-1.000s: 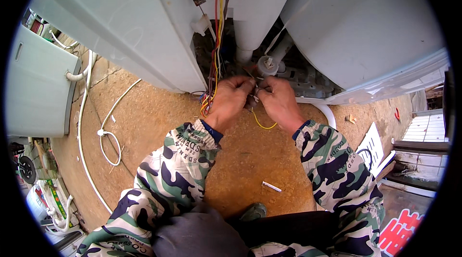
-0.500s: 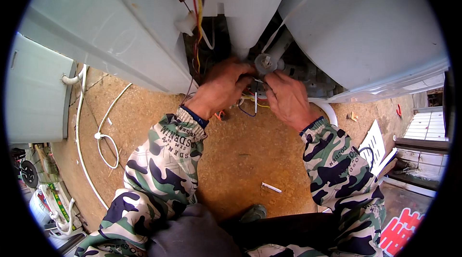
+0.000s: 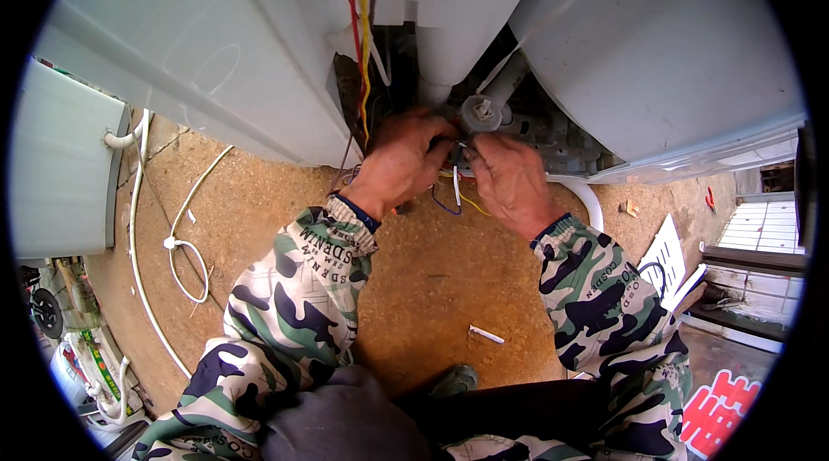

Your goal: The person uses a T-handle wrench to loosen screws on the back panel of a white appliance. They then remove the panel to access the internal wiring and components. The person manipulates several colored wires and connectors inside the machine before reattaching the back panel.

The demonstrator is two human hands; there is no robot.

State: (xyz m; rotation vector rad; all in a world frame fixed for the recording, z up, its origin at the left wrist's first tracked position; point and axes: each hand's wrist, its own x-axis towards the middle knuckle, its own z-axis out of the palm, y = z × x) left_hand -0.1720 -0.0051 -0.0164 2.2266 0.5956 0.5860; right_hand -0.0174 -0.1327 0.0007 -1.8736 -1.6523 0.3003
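Note:
Inside the opened base of a white appliance (image 3: 181, 47), my left hand (image 3: 397, 163) is closed with fingertips bent inward; what it holds is hidden. My right hand (image 3: 509, 180) pinches a thin pale wire end (image 3: 463, 143) beside those fingertips. Just above sits a round translucent plastic fitting (image 3: 482, 113) on a grey pipe. Red and yellow wires (image 3: 363, 47) hang down behind my left hand. A blue wire (image 3: 445, 206), a yellow wire and a short white strip (image 3: 456, 189) dangle below and between my hands.
White hoses (image 3: 136, 228) and a looped cord (image 3: 203, 284) lie on the concrete floor (image 3: 440, 288) by another white appliance (image 3: 65, 150). A small white stick (image 3: 486, 334), a slotted white panel (image 3: 665, 254), red pliers (image 3: 710, 198) and a red sign (image 3: 717, 409) lie around.
Compared with a second ago, my left hand is further left and my right hand slightly right and lower. A blue wire and white strip now show between them; the hanging bundle has shifted left.

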